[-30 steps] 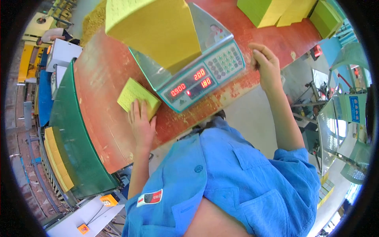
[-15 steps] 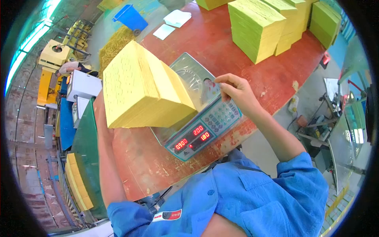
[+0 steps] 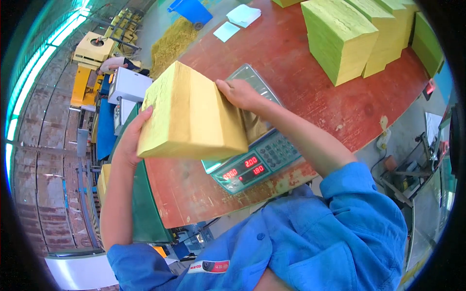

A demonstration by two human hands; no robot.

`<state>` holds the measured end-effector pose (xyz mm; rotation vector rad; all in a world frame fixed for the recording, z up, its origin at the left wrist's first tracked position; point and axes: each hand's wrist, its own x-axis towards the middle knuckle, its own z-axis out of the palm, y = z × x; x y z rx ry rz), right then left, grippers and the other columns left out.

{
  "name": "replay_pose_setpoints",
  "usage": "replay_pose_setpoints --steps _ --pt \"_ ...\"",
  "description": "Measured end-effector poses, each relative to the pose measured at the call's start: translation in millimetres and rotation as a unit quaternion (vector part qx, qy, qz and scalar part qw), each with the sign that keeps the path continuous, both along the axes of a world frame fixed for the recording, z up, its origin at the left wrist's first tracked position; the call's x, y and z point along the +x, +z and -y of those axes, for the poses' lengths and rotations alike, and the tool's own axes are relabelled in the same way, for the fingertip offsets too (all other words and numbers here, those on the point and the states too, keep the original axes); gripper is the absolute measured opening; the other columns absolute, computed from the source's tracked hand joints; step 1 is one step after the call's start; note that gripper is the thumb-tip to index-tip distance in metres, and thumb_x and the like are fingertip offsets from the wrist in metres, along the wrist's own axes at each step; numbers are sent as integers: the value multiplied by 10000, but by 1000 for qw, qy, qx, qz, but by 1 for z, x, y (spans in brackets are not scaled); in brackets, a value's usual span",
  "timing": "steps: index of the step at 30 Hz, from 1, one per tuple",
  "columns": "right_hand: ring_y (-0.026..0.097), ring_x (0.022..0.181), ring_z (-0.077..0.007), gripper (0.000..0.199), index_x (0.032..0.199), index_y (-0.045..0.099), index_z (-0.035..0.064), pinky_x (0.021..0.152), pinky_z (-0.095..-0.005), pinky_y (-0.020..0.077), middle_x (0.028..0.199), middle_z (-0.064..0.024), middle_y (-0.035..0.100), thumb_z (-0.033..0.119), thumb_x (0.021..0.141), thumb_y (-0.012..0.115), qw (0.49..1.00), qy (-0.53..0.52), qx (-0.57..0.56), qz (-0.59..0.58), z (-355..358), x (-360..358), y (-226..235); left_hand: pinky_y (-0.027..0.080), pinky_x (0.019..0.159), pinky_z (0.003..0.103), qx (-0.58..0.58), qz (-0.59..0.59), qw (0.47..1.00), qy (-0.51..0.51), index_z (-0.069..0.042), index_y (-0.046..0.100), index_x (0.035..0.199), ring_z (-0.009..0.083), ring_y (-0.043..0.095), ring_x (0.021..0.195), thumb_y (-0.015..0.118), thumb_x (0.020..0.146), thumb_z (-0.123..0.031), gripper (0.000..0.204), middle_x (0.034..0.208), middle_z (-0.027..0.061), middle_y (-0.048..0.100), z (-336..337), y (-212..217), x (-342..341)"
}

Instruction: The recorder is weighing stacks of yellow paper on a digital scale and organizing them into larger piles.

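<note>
Stack (image 3: 204, 121): yellow, layered, tilted, over the left part of the scale (image 3: 274, 150); contact with the pan (image 3: 252, 74) hidden. Left hand (image 3: 128, 140): clamped on the stack's left side, thumb showing, fingers hidden. Right hand (image 3: 240, 94): half a second ago over the scale's right end, off the stack; now against the right side, fingertips at the upper edge, other fingers hidden. Judged meaning: the stack is now steadied from both sides. Scale: display lit red, on the red bench (image 3: 330, 106). Outward: blocks (image 3: 359, 39), right; pale sheets (image 3: 242, 15), far end.
</note>
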<state>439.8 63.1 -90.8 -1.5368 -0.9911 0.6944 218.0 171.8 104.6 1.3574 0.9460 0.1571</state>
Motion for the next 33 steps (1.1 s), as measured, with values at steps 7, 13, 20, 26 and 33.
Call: replay_pose_setpoints --steps 7,13,20,26,33 --pt "620 1005 -189 309 1178 572 -31 830 -310 479 1099 -134 644 194 979 501 980 -113 164 -14 140 -64 0 525 916 346 -85 -20 990 -113 73 457 1329 232 653 1049 609 882 -200 546 1209 169 629 -6 7 -54" --pt "593 1023 -148 315 1178 577 -7 891 -309 469 1137 -86 623 233 977 544 890 26 53 -451 178 -123 -45 548 872 349 -86 -50 993 -61 67 510 1274 227 670 1001 611 887 -219 492 1163 171 650 -14 3 -45" --pt "614 1010 -170 464 1266 518 -1 852 -311 484 1120 -83 628 312 937 613 820 80 54 -564 140 -147 -32 574 820 324 -92 26 995 20 66 547 1240 216 687 954 583 927 -243 441 1118 173 670 -4 -23 -85" --pt "596 1061 -185 561 1250 516 -75 893 -330 485 1173 -126 622 326 894 681 914 128 -21 -385 121 -189 30 556 875 333 -109 42 979 167 35 491 1327 199 656 1040 557 957 -260 478 1211 173 626 3 -38 -215" --pt "635 910 -164 577 1144 579 -100 771 -320 518 1008 -139 673 400 878 692 970 197 -122 -74 28 -258 55 529 923 340 -121 292 897 308 -4 439 1384 206 595 1139 558 958 -240 500 1308 173 553 43 -182 -363"
